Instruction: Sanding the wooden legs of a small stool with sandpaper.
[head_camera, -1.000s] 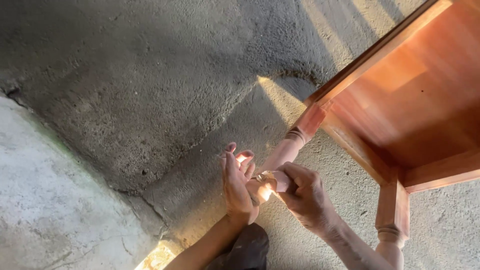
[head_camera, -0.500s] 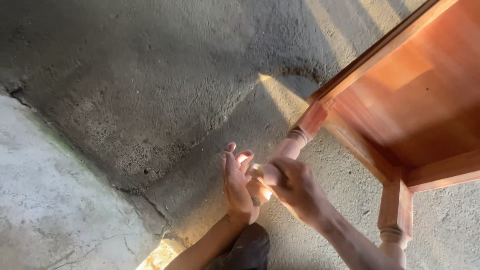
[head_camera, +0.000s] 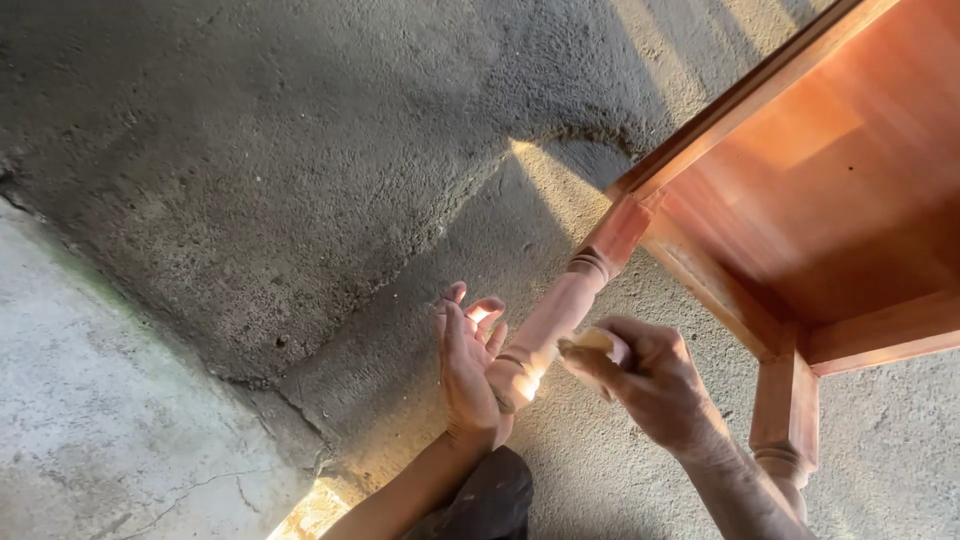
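I am looking down at a small reddish-brown wooden table (head_camera: 800, 190) lying on its side on the rough concrete floor (head_camera: 250, 180), so its turned legs are reaching out toward me where both hands can get at them. My left hand (head_camera: 468, 365) is pressing its open palm against the foot end of the near leg (head_camera: 548, 325), its fingers (head_camera: 462, 300) splayed and released rather than wrapped around, which looks like a way of bracing the leg against sideways push. My right hand (head_camera: 650, 380) is clenching a small folded pale pad (head_camera: 590, 342), most likely sandpaper though I cannot tell for sure, and is holding it just beside the leg's lower stretch, near the foot. The leg is round and tapered, with ring-shaped beads near the foot and a collar below the square block joining it to the frame. Its wood is looking smooth and glowing warm where the sun is striking it. A second leg (head_camera: 785, 420) is lying near my right forearm. The floor is looking grainy, cracked and patchy, half in shadow.
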